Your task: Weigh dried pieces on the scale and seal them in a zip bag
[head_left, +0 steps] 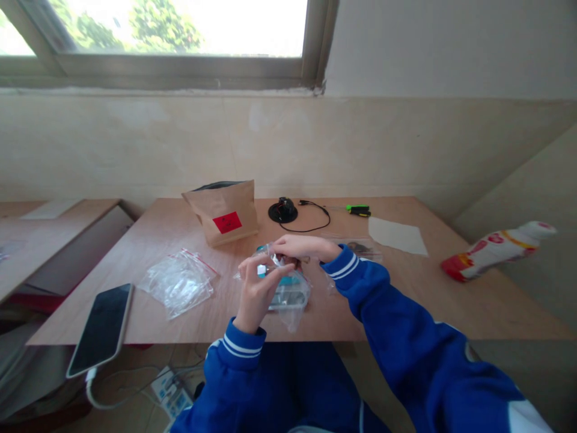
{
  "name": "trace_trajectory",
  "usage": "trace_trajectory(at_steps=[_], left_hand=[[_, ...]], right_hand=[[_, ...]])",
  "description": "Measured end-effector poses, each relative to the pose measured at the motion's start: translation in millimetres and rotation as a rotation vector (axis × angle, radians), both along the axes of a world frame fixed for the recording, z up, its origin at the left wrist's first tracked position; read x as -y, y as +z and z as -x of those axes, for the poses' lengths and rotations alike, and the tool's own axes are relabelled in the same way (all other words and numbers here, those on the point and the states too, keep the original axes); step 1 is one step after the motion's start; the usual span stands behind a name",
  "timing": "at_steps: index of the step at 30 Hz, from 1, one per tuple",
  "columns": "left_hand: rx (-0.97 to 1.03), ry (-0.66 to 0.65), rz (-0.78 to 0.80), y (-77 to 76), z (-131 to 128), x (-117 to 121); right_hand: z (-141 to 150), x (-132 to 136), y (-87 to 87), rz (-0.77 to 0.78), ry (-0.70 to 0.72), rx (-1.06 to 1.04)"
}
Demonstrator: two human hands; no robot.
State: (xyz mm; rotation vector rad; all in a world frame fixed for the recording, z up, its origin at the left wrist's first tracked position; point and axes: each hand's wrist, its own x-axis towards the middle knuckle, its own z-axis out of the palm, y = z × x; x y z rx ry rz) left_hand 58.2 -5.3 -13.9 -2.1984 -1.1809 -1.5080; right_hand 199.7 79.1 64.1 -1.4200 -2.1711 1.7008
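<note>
In the head view, my left hand is closed on the edge of a clear plastic bag, with thumb and fingers curved around its upper part. My right hand reaches over from the right, its fingers bent down at the bag's upper part. Small dark reddish pieces show under the right fingers; whether they are in the bag or in the fingers I cannot make out. Below both hands lies a teal and grey flat object, partly covered by the plastic.
A pile of clear zip bags and a phone on a cable lie left. Behind stand a brown paper pouch and a black round-based device. Rightward are screwdrivers, white paper and a bottle.
</note>
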Motion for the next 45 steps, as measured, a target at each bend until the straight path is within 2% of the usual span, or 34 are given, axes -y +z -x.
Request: trace_trajectory(at_steps=[3,6,9,12,15,18,20,24,26,28,30,32,35,37,40,42,45], left_hand=[[-0.091,-0.001,-0.048,-3.3,0,4],[-0.083,-0.059,-0.076,-3.4,3,4],[-0.074,-0.172,-0.042,-1.5,6,1],[-0.067,-0.270,0.028,-1.3,8,-2],[-0.035,-0.299,0.086,-1.8,12,-2],[-0.035,-0.302,0.099,1.7,18,-1],[-0.043,-0.281,0.089,6.4,24,0],[-0.049,-0.210,0.108,13.4,36,-4],[-0.033,-0.180,0.131,13.0,40,-7],[0.003,-0.144,0.140,10.5,43,-9],[0.042,-0.105,0.133,7.1,44,-10],[0.075,-0.068,0.122,4.6,45,-9],[0.125,-0.019,0.090,3.7,48,-5],[0.164,0.014,0.064,4.9,49,-3],[0.216,0.053,0.049,7.3,52,-1],[0.250,0.073,0.036,8.6,54,0],[0.296,0.107,0.002,10.4,57,0]], right_hand=[[10,3,4.5,0.030,-0.161,-0.033],[17,5,-1.8,-0.028,-0.300,-0.152],[23,8,-15.0,-0.196,-0.370,-0.183],[28,12,-24.1,-0.452,-0.406,-0.105],[28,17,-24.0,-0.635,-0.266,-0.025],[25,18,-20.5,-0.700,-0.024,0.061],[20,15,-19.5,-0.721,0.083,0.058],[11,10,-16.2,-0.757,0.183,-0.016],[6,9,-11.0,-0.728,0.232,-0.094],[0,10,-6.0,-0.682,0.220,-0.191],[-8,10,-6.7,-0.652,0.128,-0.291],[-18,7,-17.0,-0.679,-0.013,-0.358],[-32,6,-49.2,-0.801,-0.168,-0.288],[-37,8,-74.2,-0.843,-0.110,-0.126],[-37,15,-102.6,-0.810,-0.012,0.115],[-33,17,-112.1,-0.825,0.031,0.188],[-24,10,-116.2,-0.904,0.129,0.191]])
